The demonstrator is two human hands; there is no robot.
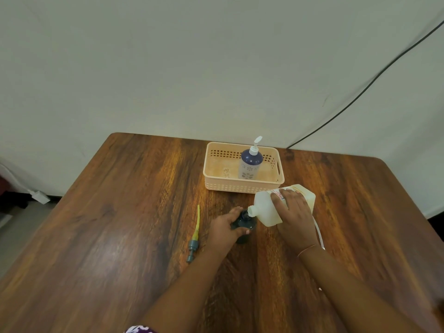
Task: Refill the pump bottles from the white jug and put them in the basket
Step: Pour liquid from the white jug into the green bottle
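Note:
My right hand (pixel 295 217) grips the white jug (pixel 266 210), tipped to the left so its spout rests at the open neck of a dark pump bottle (pixel 247 222). My left hand (pixel 224 228) is wrapped around that dark bottle, which stands on the wooden table (pixel 120 224). The bottle's grey pump head with its yellow tube (pixel 195 236) lies flat on the table just left of my left hand. Behind the jug, a peach basket (pixel 242 187) holds a blue pump bottle (pixel 251 162) with a white pump, upright.
A black cable (pixel 360 92) runs down the pale wall to the table's back edge at the right. On the floor at the far left lies a white plug block (pixel 39 196). A thin white strip (pixel 319 233) shows by my right wrist.

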